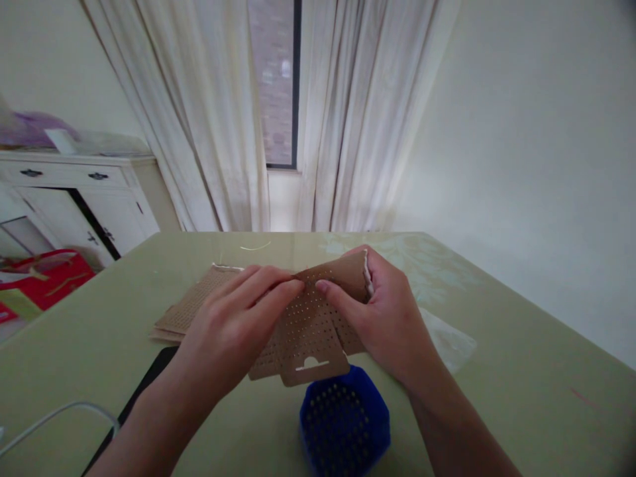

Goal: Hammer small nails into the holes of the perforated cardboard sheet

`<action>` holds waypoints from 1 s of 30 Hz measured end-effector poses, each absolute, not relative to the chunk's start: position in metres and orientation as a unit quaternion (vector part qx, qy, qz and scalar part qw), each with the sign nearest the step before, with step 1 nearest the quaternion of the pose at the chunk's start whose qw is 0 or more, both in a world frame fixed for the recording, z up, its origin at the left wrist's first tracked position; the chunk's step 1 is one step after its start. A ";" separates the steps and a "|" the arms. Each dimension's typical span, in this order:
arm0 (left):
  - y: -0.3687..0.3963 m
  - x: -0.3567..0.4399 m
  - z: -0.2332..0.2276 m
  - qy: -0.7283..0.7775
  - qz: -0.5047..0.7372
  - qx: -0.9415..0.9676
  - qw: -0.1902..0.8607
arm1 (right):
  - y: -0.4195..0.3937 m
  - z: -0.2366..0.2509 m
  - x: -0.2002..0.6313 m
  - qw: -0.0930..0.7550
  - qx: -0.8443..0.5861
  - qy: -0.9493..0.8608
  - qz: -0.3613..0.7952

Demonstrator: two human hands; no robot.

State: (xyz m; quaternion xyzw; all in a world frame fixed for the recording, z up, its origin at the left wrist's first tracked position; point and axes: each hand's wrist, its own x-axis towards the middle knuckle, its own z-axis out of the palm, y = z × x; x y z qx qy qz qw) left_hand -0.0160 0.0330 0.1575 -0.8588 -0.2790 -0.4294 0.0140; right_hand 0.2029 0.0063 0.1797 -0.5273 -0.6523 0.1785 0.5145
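Between both hands, above the table, is a brown perforated cardboard sheet with rows of small holes, a hang slot near its lower edge and a torn white edge at the right. My left hand pinches its upper left part, thumb and fingers together. On the other side my right hand grips it, thumb in front and fingers behind. Just below the cardboard stands a blue basket with a dotted bottom. Left of my left hand lies a stack of similar perforated cardboard, partly hidden by the hand.
The pale green table carries a clear plastic bag at right and a black flat object under my left forearm. A white cable loops at lower left. Beyond stand a white cabinet, a red bag and curtains.
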 end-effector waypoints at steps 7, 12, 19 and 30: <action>0.009 -0.022 0.178 -0.337 -0.480 -0.807 0.065 | 0.017 0.180 0.211 0.474 -0.609 -0.635 0.033; 0.054 -0.048 0.164 -0.441 -0.435 -0.783 -0.061 | 0.026 0.183 0.232 0.466 -0.651 -0.597 -0.053; 0.132 -0.068 0.057 -0.545 -0.143 -0.768 -0.305 | 0.021 0.187 0.235 0.489 -0.624 -0.609 -0.035; 0.140 -0.055 0.036 -0.580 -0.159 -0.766 -0.227 | 0.021 0.186 0.227 0.500 -0.582 -0.639 0.053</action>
